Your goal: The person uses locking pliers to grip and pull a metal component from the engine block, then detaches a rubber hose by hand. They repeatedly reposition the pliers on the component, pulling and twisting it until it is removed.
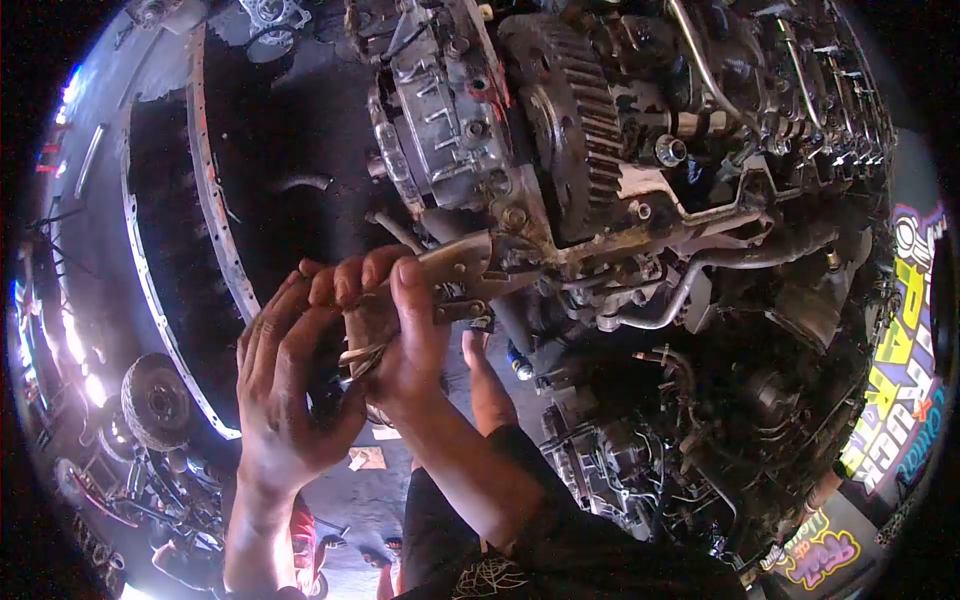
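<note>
A dusty, flat metal bracket (462, 262) with holes and small fittings sticks out past my fingers toward the lower corner of the big engine (545, 225). My right hand (412, 345) is closed around its near end, thumb pointing up along it. From the left, my left hand (285, 375) wraps its bent fingers over the same end, beside the right thumb. Both palms hide much of the held part, and a bit of shiny metal shows between them. Whether the bracket touches the engine is hard to tell. A large toothed gear (570, 125) shows on the engine.
Long drilled frame rails (215, 190) run along the left. A wheel (157, 400) and piled parts lie beyond. Below the engine sit more greasy parts and hoses (640, 450). A lettered, colourful banner (900, 330) hangs at right. Another person's legs (488, 385) show near the middle.
</note>
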Demonstrator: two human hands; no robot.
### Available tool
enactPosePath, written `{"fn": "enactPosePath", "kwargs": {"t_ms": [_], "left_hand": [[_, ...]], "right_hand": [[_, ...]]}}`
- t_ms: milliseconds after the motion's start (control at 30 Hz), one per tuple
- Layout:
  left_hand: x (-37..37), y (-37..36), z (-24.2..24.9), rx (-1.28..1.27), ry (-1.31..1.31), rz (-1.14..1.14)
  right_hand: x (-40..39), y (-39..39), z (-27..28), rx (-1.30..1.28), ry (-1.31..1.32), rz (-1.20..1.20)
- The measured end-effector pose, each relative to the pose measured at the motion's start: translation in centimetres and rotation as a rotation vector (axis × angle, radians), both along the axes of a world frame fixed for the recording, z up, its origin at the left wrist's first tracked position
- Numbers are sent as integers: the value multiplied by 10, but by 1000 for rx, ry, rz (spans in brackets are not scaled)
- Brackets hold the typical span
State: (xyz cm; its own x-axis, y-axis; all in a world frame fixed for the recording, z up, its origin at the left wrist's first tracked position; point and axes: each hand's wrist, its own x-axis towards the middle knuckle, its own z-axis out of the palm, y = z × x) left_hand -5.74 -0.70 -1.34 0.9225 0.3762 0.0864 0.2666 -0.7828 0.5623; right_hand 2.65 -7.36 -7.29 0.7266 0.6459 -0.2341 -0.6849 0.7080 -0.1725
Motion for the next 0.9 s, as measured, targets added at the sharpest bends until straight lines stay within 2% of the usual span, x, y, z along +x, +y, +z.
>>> {"fn": "enactPosePath", "kwargs": {"t_ms": [100,200,300,400,500,600,667,733,800,867,900], "left_hand": [[1,-7,-7,2,-20,30],[1,-9,-7,30,-45,18],[-4,-7,-8,4,-123,29],[-8,-12,-5,-27,-131,89],[-7,-14,0,-21,-75,99],[-8,-13,-3,8,-71,73],[-9,-10,1,24,-20,57],[-6,-1,2,-94,-34,78],[1,5,6,-253,-16,90],[15,12,13,-451,40,86],[20,27,9,-448,98,-43]], "right_hand": [[1,1,0,-6,9,-22],[2,4,3,-116,41,-37],[0,7,5,-40,69,-94],[-1,11,15,-178,143,-123],[-1,15,4,12,75,-157],[1,14,-1,-84,8,-131],[-3,10,-15,5,-17,-132],[1,12,-10,1,-44,-147],[-2,11,1,-118,-54,-162],[-2,-7,-7,-219,-136,-56],[-1,-11,-6,-273,-182,-49]]}}
